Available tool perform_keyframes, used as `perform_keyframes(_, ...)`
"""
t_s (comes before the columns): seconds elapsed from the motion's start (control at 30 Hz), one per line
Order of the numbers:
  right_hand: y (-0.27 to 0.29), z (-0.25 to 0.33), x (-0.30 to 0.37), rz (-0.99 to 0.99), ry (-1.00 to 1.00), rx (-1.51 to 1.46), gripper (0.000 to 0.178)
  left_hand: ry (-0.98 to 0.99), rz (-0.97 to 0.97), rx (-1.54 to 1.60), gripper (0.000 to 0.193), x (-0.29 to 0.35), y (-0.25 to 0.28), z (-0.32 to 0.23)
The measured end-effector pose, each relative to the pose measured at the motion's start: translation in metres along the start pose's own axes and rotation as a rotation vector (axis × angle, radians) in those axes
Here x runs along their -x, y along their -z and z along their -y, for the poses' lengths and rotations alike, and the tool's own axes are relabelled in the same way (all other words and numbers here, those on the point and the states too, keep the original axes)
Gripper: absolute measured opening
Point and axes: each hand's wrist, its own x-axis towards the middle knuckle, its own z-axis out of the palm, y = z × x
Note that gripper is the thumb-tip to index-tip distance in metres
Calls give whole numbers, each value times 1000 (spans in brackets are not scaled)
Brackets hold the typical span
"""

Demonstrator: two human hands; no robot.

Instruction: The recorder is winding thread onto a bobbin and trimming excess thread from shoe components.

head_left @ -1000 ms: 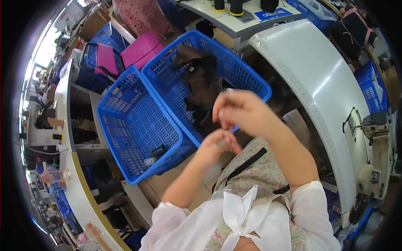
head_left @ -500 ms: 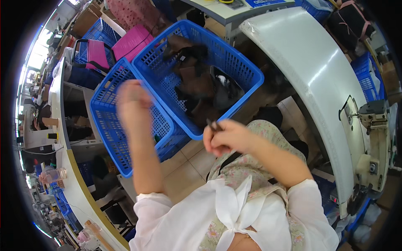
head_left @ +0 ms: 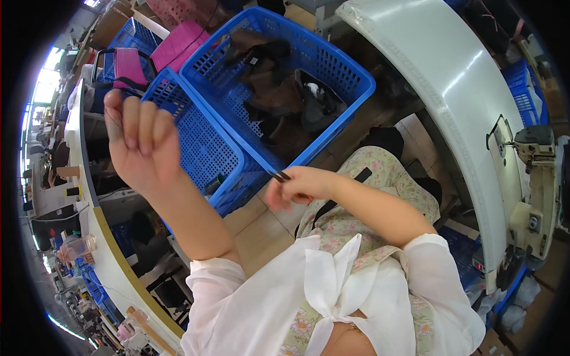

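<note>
**Packages, labels, signs and screens**

One package is seen: a brown cardboard box [head_left: 113,22] at the upper left, behind the blue baskets and partly cut off by the picture's rim. No labels, signs or screens can be made out.

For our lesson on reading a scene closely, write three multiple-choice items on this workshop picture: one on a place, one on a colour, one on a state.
1. Where do the dark shoe parts lie?
A. in the larger blue basket
B. on the white table
C. in the pink crate

2. What colour is the basket behind the raised left hand?
A. green
B. blue
C. yellow

3. How is the right hand?
A. lying flat and open
B. resting inside a basket
C. closed on a small dark tool

Answers: 1 A, the dark pieces sit inside its walls. 2 B, its lattice wall is blue. 3 C, the fingers pinch the tool, whose tip sticks out.
</note>
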Motion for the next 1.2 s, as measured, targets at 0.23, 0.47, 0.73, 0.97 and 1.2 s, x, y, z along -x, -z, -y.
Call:
perform_keyframes(0.23,-16,120,49,-274,220,250,12,574,-160,-826,24,115,77,147)
perform_keyframes(0.47,75,62,10,-291,422,-334,23,502,-201,-99,15,91,4,103)
perform_keyframes(0.73,-6,13,25,-114,25,101,15,8,-342,-610,20,21,47,50)
perform_keyframes(0.97,15,132,38,-516,330,351,15,741,-279,-10,18,119,25,147)
perform_keyframes(1.2,16,15,-10,-56,85,-181,39,189,-149,-193,17,46,-17,56)
